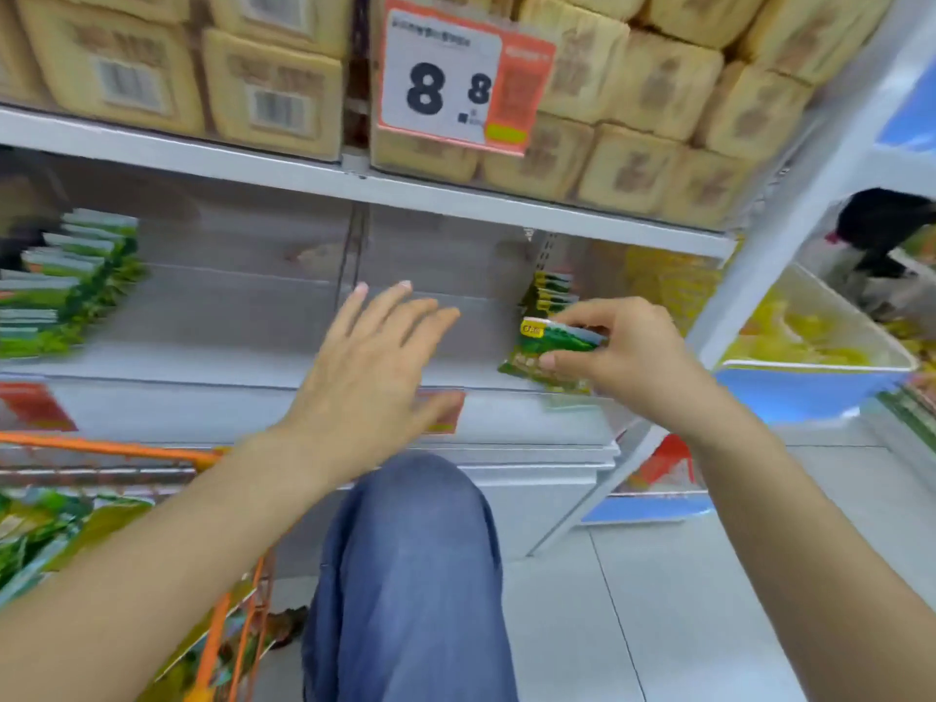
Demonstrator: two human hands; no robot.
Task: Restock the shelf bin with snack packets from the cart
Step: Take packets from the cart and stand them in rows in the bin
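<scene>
Both hands are up in front of the shelf bin (243,316). My left hand (369,367) has its fingers spread straight and holds nothing, hovering over the bare middle of the bin. My right hand (623,352) pinches one green snack packet (552,347) between thumb and fingers, at the bin's near right edge. Just beyond that packet, a short row of the same packets (549,293) stands on edge against the right end of the bin. At the far left a larger stack of green packets (71,281) leans in rows. Between those two groups the bin floor shows grey. Above, tan wrapped blocks (653,98) fill the upper shelf, with a price tag (456,78) reading 8.8 hanging in front. Near left, the orange cart (223,575) holds more green packets. My knee (410,564) in blue cloth sits low between the arms. Right of the shelf post, a tilted tray of yellow goods (810,331) shows, blurred.
</scene>
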